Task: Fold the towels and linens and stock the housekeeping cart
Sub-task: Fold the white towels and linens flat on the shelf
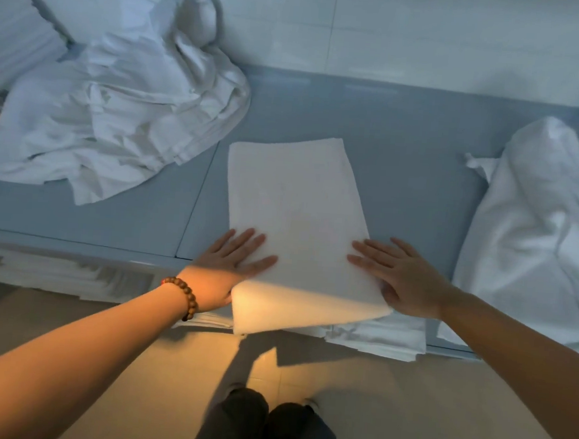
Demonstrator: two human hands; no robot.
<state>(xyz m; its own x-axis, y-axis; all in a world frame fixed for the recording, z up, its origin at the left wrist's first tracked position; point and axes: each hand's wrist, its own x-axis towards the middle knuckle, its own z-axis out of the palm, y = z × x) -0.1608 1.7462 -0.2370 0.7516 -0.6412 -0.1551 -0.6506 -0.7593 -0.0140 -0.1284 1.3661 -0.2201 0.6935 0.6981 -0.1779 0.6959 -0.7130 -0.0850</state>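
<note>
**While both hands press it flat, the folded towel sits mid-surface with its near end past the edge**

Far left: loose pile of linen (117, 111), crumpled and unfolded, on the grey surface (406, 141). Soft, no shape of its own. Each piece would likely need shaking out by the corners before folding.

Left hand (233, 263): palm down, fingers straight, on the towel's near-left edge. Pressing, not gripping. Bead bracelet (183, 297) on that wrist.

Centre: folded towel (295, 213), a long white rectangle running away from the person. The near end overhangs the surface edge and looks thick and rounded there, so I read that as the fold, several layers deep.

Handling, my judgement:
- Light, soft, fairly plump, and it keeps its shape only while supported.
- Cloth on a smooth top should slide easily.
- Not fragile.
- Layers will splay if lifted by one corner or by the top layer alone.

Where to take it: both long sides near the middle, fingers under the bottom layer, thumbs on top, lift level. The overhanging end gives a way in underneath.

Right hand (397, 278): same, flat and open, fingers straight, on the near-right edge. Holds nothing.

Far right: second heap of linen (533, 236), unfolded, draped over the surface edge. Below the edge are folded white pieces (386, 339) on a lower shelf. Can't tell if that is the cart.
</note>
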